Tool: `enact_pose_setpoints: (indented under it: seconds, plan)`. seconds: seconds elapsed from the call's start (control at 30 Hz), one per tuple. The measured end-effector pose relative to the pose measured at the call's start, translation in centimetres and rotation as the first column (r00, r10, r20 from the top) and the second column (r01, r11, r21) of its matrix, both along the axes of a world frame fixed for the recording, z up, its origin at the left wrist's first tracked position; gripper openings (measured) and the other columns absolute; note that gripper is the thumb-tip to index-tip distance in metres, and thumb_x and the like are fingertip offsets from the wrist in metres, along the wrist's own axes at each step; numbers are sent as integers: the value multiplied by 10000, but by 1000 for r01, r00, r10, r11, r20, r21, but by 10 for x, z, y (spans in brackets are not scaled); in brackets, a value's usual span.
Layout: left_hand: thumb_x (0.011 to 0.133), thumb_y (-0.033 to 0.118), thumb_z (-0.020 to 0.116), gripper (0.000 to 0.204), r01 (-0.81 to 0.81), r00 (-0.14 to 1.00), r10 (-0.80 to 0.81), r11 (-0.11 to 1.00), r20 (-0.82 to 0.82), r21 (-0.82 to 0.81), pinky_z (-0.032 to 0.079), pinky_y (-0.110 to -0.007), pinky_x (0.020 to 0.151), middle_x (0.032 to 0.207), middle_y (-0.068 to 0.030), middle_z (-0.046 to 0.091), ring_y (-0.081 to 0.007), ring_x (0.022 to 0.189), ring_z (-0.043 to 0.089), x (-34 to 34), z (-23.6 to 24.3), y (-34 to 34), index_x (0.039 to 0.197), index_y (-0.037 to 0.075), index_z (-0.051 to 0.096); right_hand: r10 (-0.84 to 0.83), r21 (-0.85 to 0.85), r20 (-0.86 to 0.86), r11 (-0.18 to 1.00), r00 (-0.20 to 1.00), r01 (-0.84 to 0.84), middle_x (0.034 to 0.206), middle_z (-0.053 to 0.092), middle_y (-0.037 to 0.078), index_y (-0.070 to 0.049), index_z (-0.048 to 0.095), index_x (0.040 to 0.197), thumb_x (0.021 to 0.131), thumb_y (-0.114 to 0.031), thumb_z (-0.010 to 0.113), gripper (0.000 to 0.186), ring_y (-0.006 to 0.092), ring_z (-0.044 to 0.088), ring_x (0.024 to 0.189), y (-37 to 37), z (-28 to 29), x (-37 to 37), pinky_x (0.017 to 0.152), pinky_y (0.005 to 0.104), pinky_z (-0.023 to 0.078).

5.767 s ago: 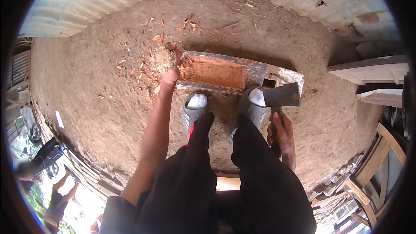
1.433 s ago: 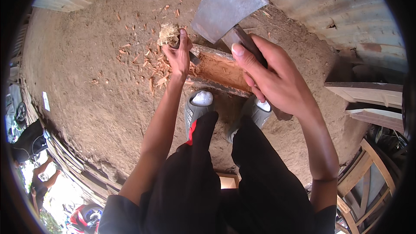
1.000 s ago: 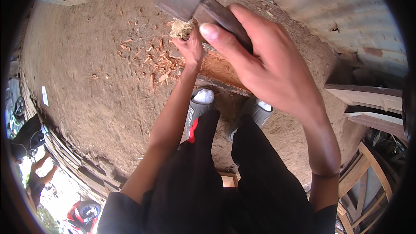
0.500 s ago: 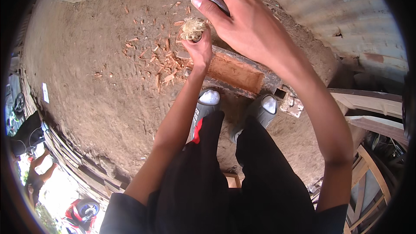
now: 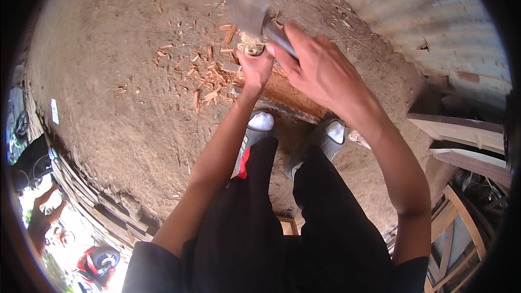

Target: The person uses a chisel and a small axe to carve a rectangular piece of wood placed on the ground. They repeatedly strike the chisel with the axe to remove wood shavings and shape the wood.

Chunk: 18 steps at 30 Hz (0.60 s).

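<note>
Head view shows a hollowed wooden block (image 5: 290, 109) lying on the dirt ground (image 5: 119, 146), its long axis going from far left to near right, its cavity facing upward; the right forearm covers part of it. At the left end of the block, a frayed-headed tool (image 5: 251, 44) is grasped by the left hand (image 5: 256, 69), fingers wrapped below the frayed top, which points up; its lower part is hidden. Above this same end, the right hand (image 5: 328, 76) is clenched around the handle of a broad-bladed tool (image 5: 247, 10). The blade is blurred and points to the far left, so I cannot tell if it touches the frayed top.

Along the near edge of the block stand two grey shoes (image 5: 256, 137), just beside it. Wood chips (image 5: 211, 84) are scattered around its left end, and farther left the dirt extends widely. Corrugated sheets (image 5: 418, 27) rise well apart from the block, on its far right side. To its right are wooden panels (image 5: 461, 127), and nearer a wooden frame (image 5: 464, 222). Well to its near left appear a red motorbike (image 5: 100, 263) and another person (image 5: 40, 217).
</note>
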<state>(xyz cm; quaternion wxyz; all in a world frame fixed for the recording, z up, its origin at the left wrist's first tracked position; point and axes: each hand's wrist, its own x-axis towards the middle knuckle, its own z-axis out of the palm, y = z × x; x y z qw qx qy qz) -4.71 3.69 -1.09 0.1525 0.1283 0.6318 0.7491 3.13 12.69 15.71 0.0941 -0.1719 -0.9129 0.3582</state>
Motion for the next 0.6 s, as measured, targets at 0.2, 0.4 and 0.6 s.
enact_pose_setpoints:
  seconds: [0.2, 0.4, 0.6]
  plan:
    - [898, 0, 716, 192, 20, 999, -21, 999, -31, -37, 566, -352, 813, 1015, -107, 749, -177, 908, 696, -13, -20, -3, 1085, -44, 698, -144, -59, 241, 985, 960, 162, 724, 631, 145, 10, 592, 980, 1076, -370, 609, 392, 220, 574, 580, -2, 51, -9, 578, 402, 446]
    - [907, -7, 705, 214, 65, 992, -64, 998, -111, 1, 557, -343, 876, 1061, -107, 745, -187, 985, 700, 1, -1, -5, 1119, -33, 689, -155, -197, 146, 963, 977, 182, 719, 571, 145, 21, 586, 959, 1057, -460, 622, 492, 236, 526, 630, -8, 58, 8, 639, 400, 443]
    - [929, 11, 725, 175, -48, 987, 48, 999, -156, 4, 577, -333, 768, 1013, -111, 747, -195, 903, 721, 6, 1, -12, 1095, -32, 693, -131, -245, 136, 956, 982, 161, 687, 518, 138, 25, 564, 930, 1062, -462, 612, 507, 226, 468, 609, -12, 61, 19, 627, 403, 416]
